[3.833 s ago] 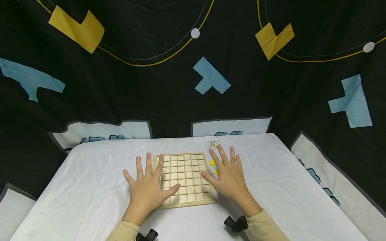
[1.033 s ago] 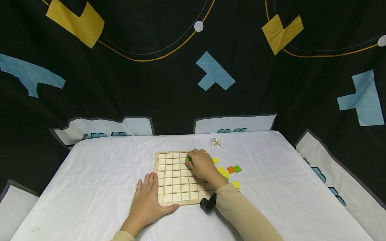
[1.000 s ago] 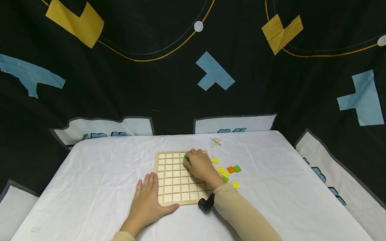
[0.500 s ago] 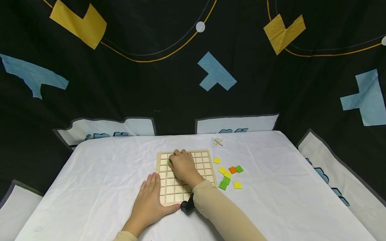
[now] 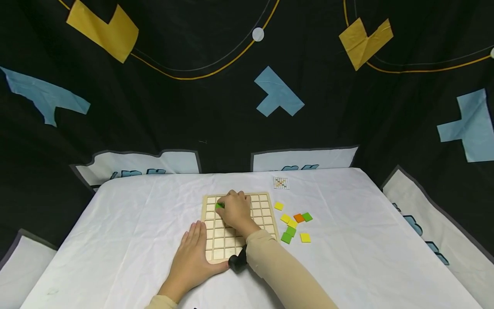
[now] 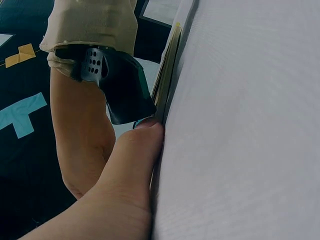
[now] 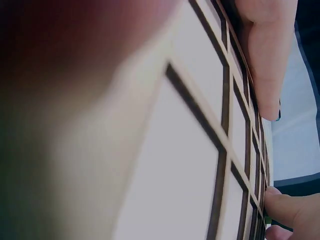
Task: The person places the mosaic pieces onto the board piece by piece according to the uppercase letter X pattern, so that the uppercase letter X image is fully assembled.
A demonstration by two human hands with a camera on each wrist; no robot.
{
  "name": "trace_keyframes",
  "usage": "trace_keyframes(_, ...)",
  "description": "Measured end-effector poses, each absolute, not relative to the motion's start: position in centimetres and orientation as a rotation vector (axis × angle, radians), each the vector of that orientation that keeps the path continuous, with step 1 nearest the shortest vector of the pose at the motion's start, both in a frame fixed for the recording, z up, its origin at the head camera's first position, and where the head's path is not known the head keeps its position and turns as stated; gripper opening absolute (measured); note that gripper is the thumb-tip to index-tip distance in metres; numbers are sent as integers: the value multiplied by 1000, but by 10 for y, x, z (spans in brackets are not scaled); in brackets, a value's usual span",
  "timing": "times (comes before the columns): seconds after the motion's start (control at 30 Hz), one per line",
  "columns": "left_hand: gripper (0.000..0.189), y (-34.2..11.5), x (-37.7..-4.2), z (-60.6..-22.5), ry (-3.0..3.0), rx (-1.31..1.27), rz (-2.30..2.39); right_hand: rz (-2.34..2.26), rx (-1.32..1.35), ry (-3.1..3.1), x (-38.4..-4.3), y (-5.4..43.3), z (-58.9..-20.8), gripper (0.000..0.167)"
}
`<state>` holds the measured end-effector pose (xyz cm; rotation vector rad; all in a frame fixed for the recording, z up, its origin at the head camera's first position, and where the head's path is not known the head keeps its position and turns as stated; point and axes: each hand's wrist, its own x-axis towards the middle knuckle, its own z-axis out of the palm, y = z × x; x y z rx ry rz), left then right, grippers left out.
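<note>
A wooden grid board with pale square cells lies on the white table. My right hand reaches over its far left part and pinches a green tile between thumb and fingers, close over the cells. In the right wrist view the green tile shows only as a sliver beside the fingertips. My left hand lies along the board's left edge, fingers straight and together, thumb stretched along the front edge. The left wrist view shows that thumb against the board's side.
Right of the board lie several loose yellow tiles, an orange tile and several green tiles. A small printed grid card lies behind them. A black wrist camera overhangs the board's front edge.
From spread over the board, my left hand settled at its left edge. My right hand took a green tile and carried it left across the far rows, uncovering tiles on the right.
</note>
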<state>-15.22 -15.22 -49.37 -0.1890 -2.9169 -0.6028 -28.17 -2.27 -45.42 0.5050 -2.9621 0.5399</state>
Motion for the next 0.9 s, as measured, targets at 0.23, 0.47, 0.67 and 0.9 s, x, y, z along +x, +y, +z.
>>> trace_keyframes(0.23,136,-153,-152,-494,-2899,-189,-592,634,444,-2951,-284,-26,-456,29)
trace_keyframes(0.47,137,-153,-152,-495,-2907,-192,-594,686,431,-2927,-284,-25,-460,27)
trace_keyframes(0.67,139,-153,-152,-495,-2917,-185,-590,687,441,-2938,-284,-23,-460,26)
trace_keyframes(0.9,138,-152,-153,-496,-2926,-183,-598,646,435,-2972,-285,-20,-460,23)
